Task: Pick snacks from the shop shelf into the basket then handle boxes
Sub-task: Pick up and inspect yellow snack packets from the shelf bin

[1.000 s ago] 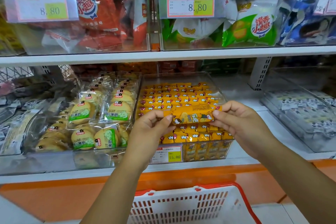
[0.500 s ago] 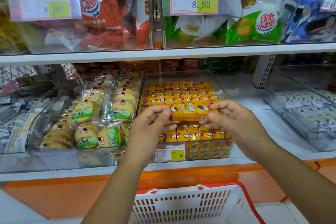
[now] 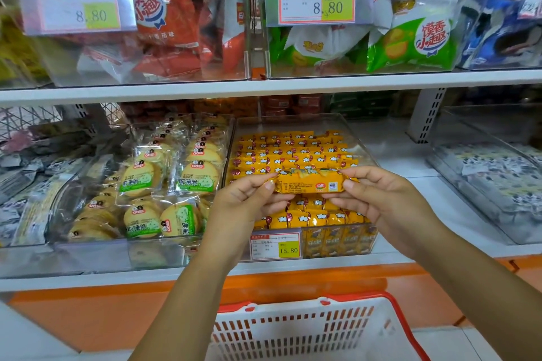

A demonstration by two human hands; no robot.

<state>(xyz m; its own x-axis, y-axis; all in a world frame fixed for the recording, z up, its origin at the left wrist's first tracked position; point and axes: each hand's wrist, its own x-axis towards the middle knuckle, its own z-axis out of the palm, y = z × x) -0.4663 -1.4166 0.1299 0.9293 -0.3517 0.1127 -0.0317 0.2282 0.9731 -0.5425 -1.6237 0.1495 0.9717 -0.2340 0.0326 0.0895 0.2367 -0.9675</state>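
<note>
A small yellow snack packet [image 3: 309,183] is held level between both hands, its back label with small print facing me. My left hand [image 3: 245,208] pinches its left end and my right hand [image 3: 384,205] pinches its right end. The packet hangs just above a clear bin [image 3: 296,123] filled with several rows of the same yellow packets. Below, near the bottom edge, stands a white basket [image 3: 308,331] with a red rim, showing nothing inside where visible.
A clear bin of round biscuit packs [image 3: 164,182] sits left of the yellow one, and another clear bin [image 3: 492,173] with black-and-white packs at right. The upper shelf [image 3: 264,85] holds red, green and blue snack bags behind price tags. An orange base panel [image 3: 117,311] runs below.
The packet has been turned over in both hands, from its printed front to its back label, and sits slightly lower. Both hands keep their pinch on its ends.
</note>
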